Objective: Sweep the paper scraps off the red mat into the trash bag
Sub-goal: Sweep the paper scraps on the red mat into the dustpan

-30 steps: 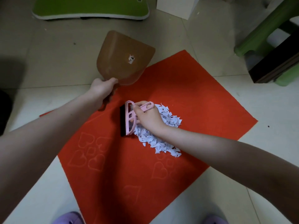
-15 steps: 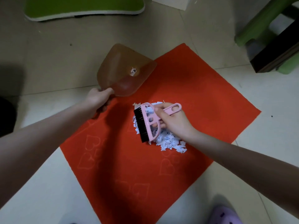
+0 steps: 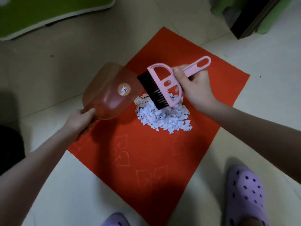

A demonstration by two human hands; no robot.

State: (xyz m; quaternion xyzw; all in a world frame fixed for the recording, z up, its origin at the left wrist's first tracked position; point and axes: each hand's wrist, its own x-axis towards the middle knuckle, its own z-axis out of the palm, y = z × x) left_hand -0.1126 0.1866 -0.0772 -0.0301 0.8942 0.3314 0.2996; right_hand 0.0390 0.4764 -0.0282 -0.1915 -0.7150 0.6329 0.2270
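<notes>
Your right hand (image 3: 193, 85), curled round the brush (image 3: 164, 85), has lifted it above the scraps (image 3: 162, 115) heaped on the mat (image 3: 146, 152), while your left hand (image 3: 79, 119), gripping the pan (image 3: 110, 92), has swung it just beside them, perhaps touching, so scooping looks next.

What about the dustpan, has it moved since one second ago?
Yes. The dustpan moved nearer the paper scraps on the red mat; the left hand holds it close beside the pile.

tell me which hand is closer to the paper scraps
Right. The right hand is just beyond the paper scraps; the left hand is farther off, to their left.
</notes>
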